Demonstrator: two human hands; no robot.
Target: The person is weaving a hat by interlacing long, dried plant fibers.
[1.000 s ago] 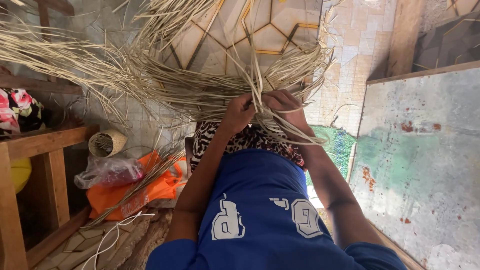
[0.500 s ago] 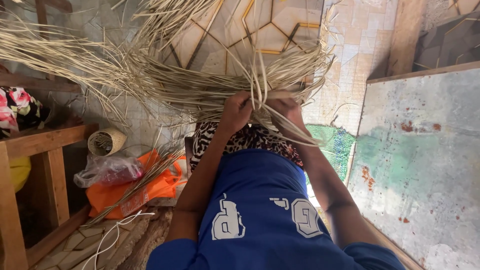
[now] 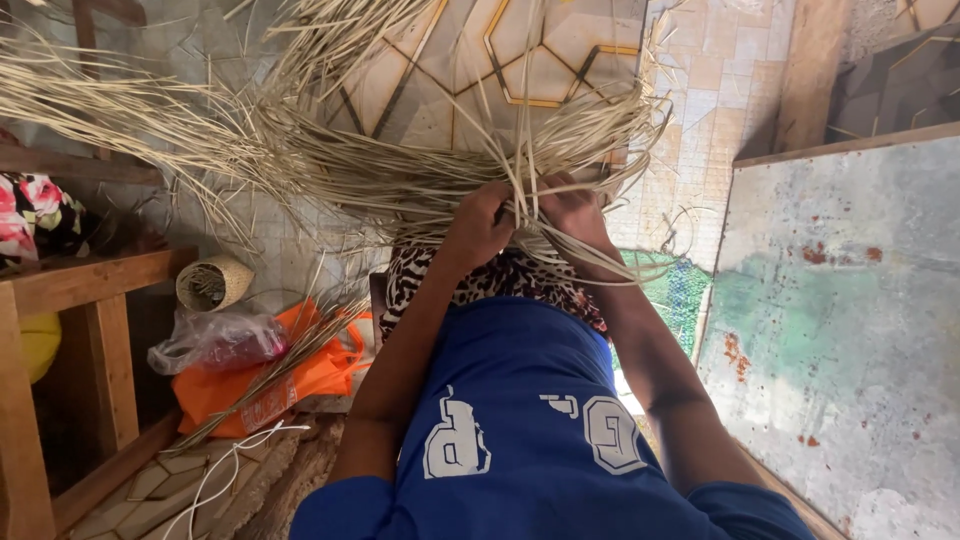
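A loose, half-woven mass of pale dry reed strips (image 3: 400, 170) spreads out in front of me, with long ends fanning left and upward. My left hand (image 3: 480, 225) grips strands at its lower middle. My right hand (image 3: 570, 215) sits right beside it, fingers closed on other strands that loop down and to the right. Both forearms reach forward over my blue shirt (image 3: 520, 420) and a leopard-patterned cloth (image 3: 480, 285) on my lap.
A wooden bench (image 3: 70, 330) stands at left with a flowered cloth on it. On the floor lie a small woven basket (image 3: 213, 283), a clear plastic bag (image 3: 215, 340), an orange bag (image 3: 300, 375) and loose reeds. A worn painted board (image 3: 840, 320) leans at right.
The hands have shifted slightly while working the strands; the vertical strands between them have moved a little. The bundle stays in place.
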